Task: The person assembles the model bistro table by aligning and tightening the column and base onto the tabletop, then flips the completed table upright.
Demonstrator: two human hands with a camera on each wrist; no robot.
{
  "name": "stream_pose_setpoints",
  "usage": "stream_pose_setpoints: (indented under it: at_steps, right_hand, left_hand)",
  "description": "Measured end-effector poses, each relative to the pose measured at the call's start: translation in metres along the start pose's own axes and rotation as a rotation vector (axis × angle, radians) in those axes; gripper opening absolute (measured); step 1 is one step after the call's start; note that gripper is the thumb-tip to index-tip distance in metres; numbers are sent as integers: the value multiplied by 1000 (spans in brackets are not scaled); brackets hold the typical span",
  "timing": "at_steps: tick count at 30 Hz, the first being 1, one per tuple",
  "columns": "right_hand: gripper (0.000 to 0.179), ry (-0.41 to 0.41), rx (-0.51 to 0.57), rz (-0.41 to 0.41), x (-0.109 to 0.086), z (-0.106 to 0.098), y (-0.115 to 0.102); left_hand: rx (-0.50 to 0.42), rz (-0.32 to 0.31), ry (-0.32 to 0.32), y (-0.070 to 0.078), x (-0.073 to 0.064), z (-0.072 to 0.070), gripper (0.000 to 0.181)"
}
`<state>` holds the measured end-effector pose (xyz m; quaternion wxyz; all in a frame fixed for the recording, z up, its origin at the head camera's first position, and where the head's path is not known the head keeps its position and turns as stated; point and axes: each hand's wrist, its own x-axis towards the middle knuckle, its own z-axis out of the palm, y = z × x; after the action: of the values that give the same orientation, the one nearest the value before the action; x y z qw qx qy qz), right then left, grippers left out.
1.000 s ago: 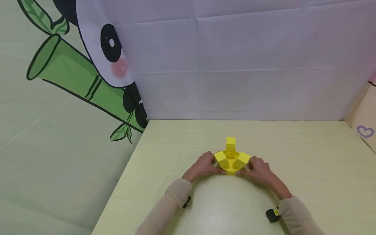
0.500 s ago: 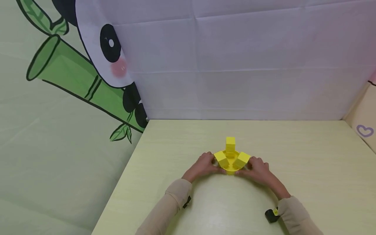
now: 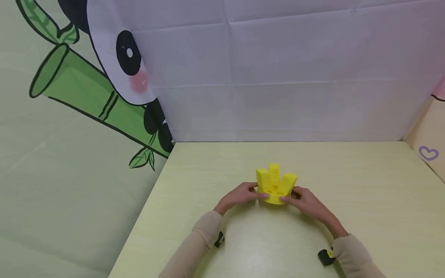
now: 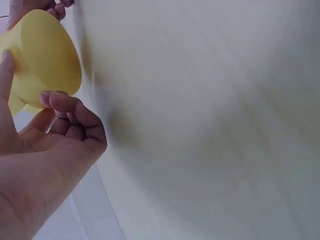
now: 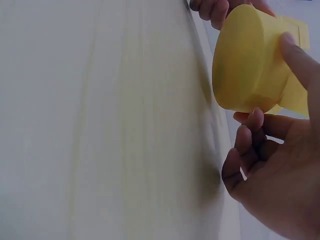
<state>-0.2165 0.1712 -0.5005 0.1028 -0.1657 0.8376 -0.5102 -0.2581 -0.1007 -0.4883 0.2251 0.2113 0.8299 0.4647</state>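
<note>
A yellow round-based holder (image 3: 274, 199) with three block-like prongs is held between both hands near the middle of the table. The left hand (image 3: 243, 194) grips its left side, thumb on the front of the base. From the right, the right hand (image 3: 306, 200) grips the other side, its thumb also on the front. In the left wrist view the flat underside of the yellow holder (image 4: 52, 52) shows, raised off the table. The right wrist view shows the same holder (image 5: 250, 60) tilted, with the thumb on its wall and fingers curled beneath.
The pale wooden table (image 3: 347, 216) extends around the hands. Behind it hangs a light cloth backdrop (image 3: 295, 77), with a printed panda and bamboo at the left. A small black device (image 3: 326, 256) sits at the right wrist.
Both hands have lifted the yellow holder off the table and tipped it, so its prongs point upward and its front wall shows more. The head view has shifted slightly.
</note>
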Motion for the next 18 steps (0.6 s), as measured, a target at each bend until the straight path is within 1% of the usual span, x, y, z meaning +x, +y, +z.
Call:
stream_pose_setpoints:
  at_steps: [2,5,8,11,13,16,18]
  right_hand:
    - [45,18,1,25,-1,-1,-4]
    - [47,70,-21,74,-2,-4,-12]
    - [51,127,-43,125,-3,-7,-21]
    - [58,163,-56,178,-4,-10,-31]
    - [62,169,-59,219,-4,-13,-39]
    - [67,156,-66,274,-3,-20,-49]
    - [68,122,-55,293,-3,-26,-56]
  left_hand:
    - [-50,-25,-9,3,0,0,43]
    - [-123,-57,0,8,-3,2,45]
    - [-174,-81,16,14,-3,5,56]
    - [-195,-109,32,23,-3,7,65]
    - [-194,-138,40,30,-2,8,68]
    - [-180,-171,48,43,-1,7,69]
    - [-161,-189,37,51,-1,5,70]
